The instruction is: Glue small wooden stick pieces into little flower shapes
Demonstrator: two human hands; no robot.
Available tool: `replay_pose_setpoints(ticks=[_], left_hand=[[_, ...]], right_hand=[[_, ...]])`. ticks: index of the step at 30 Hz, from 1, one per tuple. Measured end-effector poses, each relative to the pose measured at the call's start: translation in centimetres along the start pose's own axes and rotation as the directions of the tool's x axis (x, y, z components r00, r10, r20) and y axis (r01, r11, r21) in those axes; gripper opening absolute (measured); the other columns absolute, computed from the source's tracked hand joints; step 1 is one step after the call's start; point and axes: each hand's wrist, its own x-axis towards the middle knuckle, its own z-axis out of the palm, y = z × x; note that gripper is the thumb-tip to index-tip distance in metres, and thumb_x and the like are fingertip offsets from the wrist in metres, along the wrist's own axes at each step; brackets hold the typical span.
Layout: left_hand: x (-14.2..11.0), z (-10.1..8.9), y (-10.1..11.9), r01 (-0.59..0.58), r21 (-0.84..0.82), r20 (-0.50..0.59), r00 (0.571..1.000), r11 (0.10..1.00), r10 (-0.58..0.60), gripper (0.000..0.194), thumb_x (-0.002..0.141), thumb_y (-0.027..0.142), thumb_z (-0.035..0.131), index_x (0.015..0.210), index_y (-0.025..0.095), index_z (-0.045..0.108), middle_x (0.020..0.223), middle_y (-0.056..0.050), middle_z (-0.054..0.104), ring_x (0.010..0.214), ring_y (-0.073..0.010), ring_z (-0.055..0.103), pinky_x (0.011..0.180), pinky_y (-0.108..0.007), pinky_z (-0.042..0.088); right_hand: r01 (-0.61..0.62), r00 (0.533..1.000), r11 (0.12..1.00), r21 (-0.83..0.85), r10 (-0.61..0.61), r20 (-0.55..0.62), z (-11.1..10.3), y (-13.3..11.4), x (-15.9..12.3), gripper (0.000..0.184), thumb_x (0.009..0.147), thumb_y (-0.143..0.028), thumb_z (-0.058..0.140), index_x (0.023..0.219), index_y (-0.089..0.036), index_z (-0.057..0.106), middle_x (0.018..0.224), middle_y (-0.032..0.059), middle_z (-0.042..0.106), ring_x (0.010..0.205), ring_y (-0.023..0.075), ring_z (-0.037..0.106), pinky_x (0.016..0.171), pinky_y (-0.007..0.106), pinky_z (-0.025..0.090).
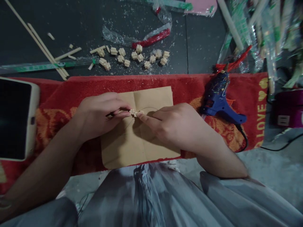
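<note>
My left hand (100, 113) is closed, thumb and forefinger pinching the left end of a joined row of small flower-shaped pieces (133, 112) made of pale stick bits. A thin dark thing (110, 114) shows between its fingers; its kind is unclear. From the other side my right hand (170, 123) is closed too, fingertips on the right end of the same row. Under both hands lies a tan sheet of cardboard (125, 154) with a crease and a drawn curved line. My right hand hides part of that line.
A red patterned towel (90, 164) lies beneath the cardboard. To the right rests a blue hot glue gun (215, 97) with a cord. Several loose stick clusters (134, 55) and thin sticks (44, 47) lie beyond. A tablet-like device (15, 118) is at left, plastic-wrapped sticks (267, 37) at right.
</note>
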Motion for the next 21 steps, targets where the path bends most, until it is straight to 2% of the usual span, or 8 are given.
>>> replay_pose_setpoints(ticks=[6, 11, 15, 21], left_hand=[[0.09, -0.02, -0.02, -0.046, -0.062, -0.023, 0.999, 0.997, 0.045, 0.014, 0.095, 0.031, 0.061, 0.093, 0.022, 0.071, 0.078, 0.003, 0.068, 0.071, -0.0086, 0.061, 0.060, -0.018, 0.042], [-0.04, 0.08, -0.16, -0.050, -0.065, -0.026, 0.998, 0.997, 0.048, 0.014, 0.095, 0.031, 0.061, 0.094, 0.022, 0.072, 0.078, 0.003, 0.068, 0.071, -0.0094, 0.062, 0.060, -0.019, 0.044], [-0.05, -0.01, -0.06, -0.045, -0.064, -0.025, 0.999, 0.997, 0.044, 0.015, 0.095, 0.029, 0.060, 0.093, 0.022, 0.073, 0.077, 0.002, 0.068, 0.070, -0.0094, 0.062, 0.060, -0.019, 0.044], [-0.07, 0.03, 0.03, -0.029, -0.052, -0.027, 0.999, 0.998, 0.028, 0.017, 0.095, 0.033, 0.059, 0.094, 0.023, 0.073, 0.077, 0.002, 0.069, 0.070, -0.0098, 0.062, 0.059, -0.020, 0.043]], right_hand=[[0.008, 1.000, 1.000, 0.006, -0.009, 0.016, -0.02, 0.06, -0.04, 0.040, 0.099, -0.014, 0.033, 0.118, -0.012, 0.069, 0.082, 0.0075, 0.075, 0.062, 0.0120, 0.059, 0.053, 0.028, 0.025], [0.009, 1.000, 1.000, 0.008, -0.008, -0.013, 0.16, 0.10, -0.08, 0.041, 0.101, -0.014, 0.032, 0.116, -0.012, 0.070, 0.081, 0.0078, 0.075, 0.062, 0.0119, 0.059, 0.054, 0.028, 0.027], [0.007, 1.000, 1.000, -0.002, -0.007, 0.008, 0.09, 0.04, 0.00, 0.042, 0.101, -0.015, 0.031, 0.117, -0.013, 0.069, 0.083, 0.0080, 0.076, 0.062, 0.0127, 0.060, 0.052, 0.028, 0.024], [0.004, 1.000, 1.000, -0.002, -0.004, 0.028, -0.04, 0.02, 0.05, 0.041, 0.100, -0.014, 0.033, 0.122, -0.013, 0.067, 0.084, 0.0082, 0.076, 0.064, 0.0126, 0.061, 0.053, 0.028, 0.025]])
